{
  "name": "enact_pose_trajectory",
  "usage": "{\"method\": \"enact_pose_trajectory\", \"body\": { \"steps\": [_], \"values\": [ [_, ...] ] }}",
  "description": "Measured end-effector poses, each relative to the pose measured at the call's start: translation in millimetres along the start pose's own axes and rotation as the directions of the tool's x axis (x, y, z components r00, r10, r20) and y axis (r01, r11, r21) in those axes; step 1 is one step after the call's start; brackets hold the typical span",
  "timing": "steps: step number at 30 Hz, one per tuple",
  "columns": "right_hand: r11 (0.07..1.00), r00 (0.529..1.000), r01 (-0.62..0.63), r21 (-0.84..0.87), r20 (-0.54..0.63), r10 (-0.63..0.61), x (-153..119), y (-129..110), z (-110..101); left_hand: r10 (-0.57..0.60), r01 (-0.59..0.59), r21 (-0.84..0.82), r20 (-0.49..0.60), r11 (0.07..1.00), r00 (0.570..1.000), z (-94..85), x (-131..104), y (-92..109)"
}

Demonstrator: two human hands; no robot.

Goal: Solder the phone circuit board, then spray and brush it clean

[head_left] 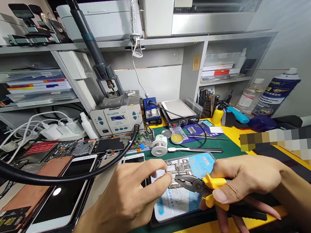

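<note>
My right hand (233, 186) holds yellow-and-black handled pliers (196, 184), their jaws pointing left over a circuit board (179, 167). The board lies on a blue-and-white sheet (173, 204) on a dark tray. My left hand (140, 191) is over the left side of the sheet, its thumb and forefinger close together near the board and the plier tips. Anything between those fingertips is too small to make out.
Phones, including a white-framed one (66, 193), cover the left side. A solder spool (159, 148), a brush (195, 150) and a round yellow tin (177, 138) lie behind the tray. A thick black hose (68, 178) arches across the left.
</note>
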State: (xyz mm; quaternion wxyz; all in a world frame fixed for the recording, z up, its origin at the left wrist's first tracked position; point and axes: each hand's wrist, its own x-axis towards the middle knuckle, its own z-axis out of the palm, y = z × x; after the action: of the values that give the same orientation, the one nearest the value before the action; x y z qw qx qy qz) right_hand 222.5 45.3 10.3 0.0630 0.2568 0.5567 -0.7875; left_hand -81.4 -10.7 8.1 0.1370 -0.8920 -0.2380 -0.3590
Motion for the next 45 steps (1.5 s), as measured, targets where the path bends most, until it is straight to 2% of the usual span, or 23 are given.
{"method": "enact_pose_trajectory", "body": {
  "steps": [6, 13, 18, 31, 37, 45],
  "values": [
    [0.994, 0.994, -0.101, 0.045, 0.035, 0.100, -0.2, -1.7, -1.0, -0.035, 0.035, -0.047, 0.000, 0.998, 0.999, -0.8, 3.9, 2.9],
    [0.987, 0.987, -0.158, 0.025, 0.033, 0.157, -2.8, -2.4, -3.8, -0.043, 0.042, -0.118, -0.003, 0.992, 0.999, 0.8, 5.3, 1.0],
    [0.994, 0.994, -0.110, 0.000, 0.014, 0.110, -4.4, -1.9, -2.7, -0.051, 0.050, -0.143, -0.001, 0.989, 0.999, 1.8, 3.1, -0.1],
    [0.990, 0.990, -0.140, 0.012, -0.020, 0.140, -4.3, -2.9, -1.8, -0.080, 0.080, -0.242, 0.009, 0.967, 0.997, 1.8, 2.9, 0.0],
    [0.990, 0.990, -0.140, 0.009, 0.002, 0.140, -4.8, 0.1, -2.6, -0.117, 0.118, -0.253, 0.016, 0.960, 0.993, 2.4, 2.3, 1.6],
    [0.990, 0.990, -0.137, 0.010, -0.005, 0.137, -5.0, -4.1, -0.5, -0.103, 0.090, -0.325, -0.022, 0.941, 0.994, 3.9, 2.4, 0.2]
  ]
}}
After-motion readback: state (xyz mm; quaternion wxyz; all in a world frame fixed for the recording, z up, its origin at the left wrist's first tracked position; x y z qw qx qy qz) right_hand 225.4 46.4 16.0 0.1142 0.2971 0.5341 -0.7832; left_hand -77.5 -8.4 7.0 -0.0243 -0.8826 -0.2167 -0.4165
